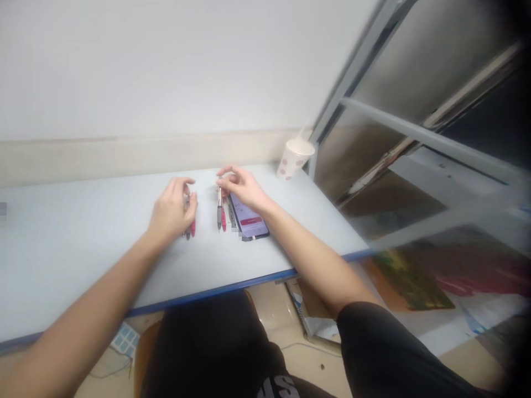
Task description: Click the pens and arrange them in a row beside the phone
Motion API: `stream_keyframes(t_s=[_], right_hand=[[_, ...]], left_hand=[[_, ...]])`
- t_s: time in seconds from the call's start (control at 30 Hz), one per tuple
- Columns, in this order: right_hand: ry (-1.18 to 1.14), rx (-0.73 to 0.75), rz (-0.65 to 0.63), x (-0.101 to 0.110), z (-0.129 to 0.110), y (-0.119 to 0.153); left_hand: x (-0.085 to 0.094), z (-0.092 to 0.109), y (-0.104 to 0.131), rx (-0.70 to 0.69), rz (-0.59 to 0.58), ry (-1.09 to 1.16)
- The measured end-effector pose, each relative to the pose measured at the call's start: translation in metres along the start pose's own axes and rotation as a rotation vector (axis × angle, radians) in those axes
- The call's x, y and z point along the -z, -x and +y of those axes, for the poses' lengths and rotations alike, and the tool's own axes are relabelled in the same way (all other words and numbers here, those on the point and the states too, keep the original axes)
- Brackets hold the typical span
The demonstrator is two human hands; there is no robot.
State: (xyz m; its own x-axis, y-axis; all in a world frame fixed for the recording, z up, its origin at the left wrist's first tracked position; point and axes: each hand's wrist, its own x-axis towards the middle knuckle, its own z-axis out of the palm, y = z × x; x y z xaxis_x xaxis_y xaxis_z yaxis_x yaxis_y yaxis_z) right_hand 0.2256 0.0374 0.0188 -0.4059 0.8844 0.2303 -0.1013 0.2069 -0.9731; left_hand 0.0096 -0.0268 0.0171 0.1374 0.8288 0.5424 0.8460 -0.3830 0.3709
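Observation:
My right hand [244, 190] pinches the top end of a pen [219, 213] with a clear barrel and a dark grey grip, its tip pointing toward me. Right beside that pen are a red pen [224, 220] and a grey pen [231, 214]. A phone [252, 228] with a lit screen lies under my right wrist. My left hand [171, 207] is curved over a dark pen [188, 233] and another red pen [193, 228], its thumb and forefinger apart. The hand partly hides these two.
The pale table [91, 232] has a blue front edge and stands against a white wall. A patterned paper cup [295, 157] with a straw is at the back right corner. A metal frame [352, 83] rises along the right side, with papers and a painting [410, 282] beyond it.

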Motion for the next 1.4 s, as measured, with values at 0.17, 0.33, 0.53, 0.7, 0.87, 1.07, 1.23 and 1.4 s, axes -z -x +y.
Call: stream_keyframes(t_s=[0.17,0.33,0.53,0.7,0.87,1.07,1.23,1.4], right_hand=[[-0.014,-0.039,-0.006,-0.001,0.005,0.0],[-0.061,-0.035,0.006,-0.002,0.002,0.0],[-0.047,-0.013,0.035,0.004,-0.003,-0.002],[-0.049,0.003,0.093,0.011,0.0,-0.005],[-0.048,-0.008,0.127,0.01,0.005,-0.007],[-0.052,-0.021,0.108,0.009,0.004,-0.007],[-0.094,-0.031,0.181,0.025,-0.001,-0.011],[-0.094,-0.018,0.193,0.029,-0.003,-0.013]], left_hand=[[0.004,0.003,-0.004,0.274,-0.338,-0.226],[0.005,0.005,-0.004,0.289,-0.511,-0.355],[0.005,0.007,-0.005,0.289,-0.532,-0.385],[0.003,0.005,-0.005,0.289,-0.533,-0.356],[-0.001,0.006,-0.001,0.227,-0.463,-0.288],[-0.002,0.008,-0.001,0.248,-0.442,-0.233],[0.005,0.008,-0.002,0.238,-0.251,-0.055],[0.004,0.01,0.0,0.221,-0.046,0.328]])
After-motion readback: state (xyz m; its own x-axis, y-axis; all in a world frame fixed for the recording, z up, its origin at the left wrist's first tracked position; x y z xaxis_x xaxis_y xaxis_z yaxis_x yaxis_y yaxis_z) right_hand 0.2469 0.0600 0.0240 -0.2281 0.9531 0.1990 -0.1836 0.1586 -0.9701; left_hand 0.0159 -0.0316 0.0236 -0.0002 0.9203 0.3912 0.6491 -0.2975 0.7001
